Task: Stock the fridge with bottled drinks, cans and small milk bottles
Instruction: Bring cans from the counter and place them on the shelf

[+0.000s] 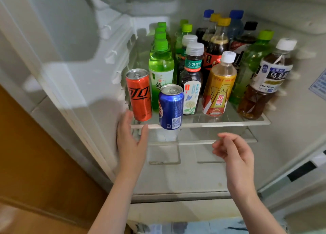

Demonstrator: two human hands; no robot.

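A red cola can (139, 94) and a blue cola can (170, 107) stand at the front left of the glass fridge shelf (229, 123). Behind them stand several bottles: green tea (160, 66), a dark jasmine tea (191, 85), a yellow energy drink (218, 89) and a brown oolong tea (264, 82). My left hand (131, 142) is open just below the red can, fingers spread, holding nothing. My right hand (232, 152) hovers below the shelf's front edge, fingers loosely curled, empty.
The fridge's left inner wall (79, 57) rises close beside the red can. A lower glass shelf (202, 142) and the fridge floor (176, 177) lie beneath. The door's edge (308, 172) is at the right; an orange wooden surface (35, 163) is at the left.
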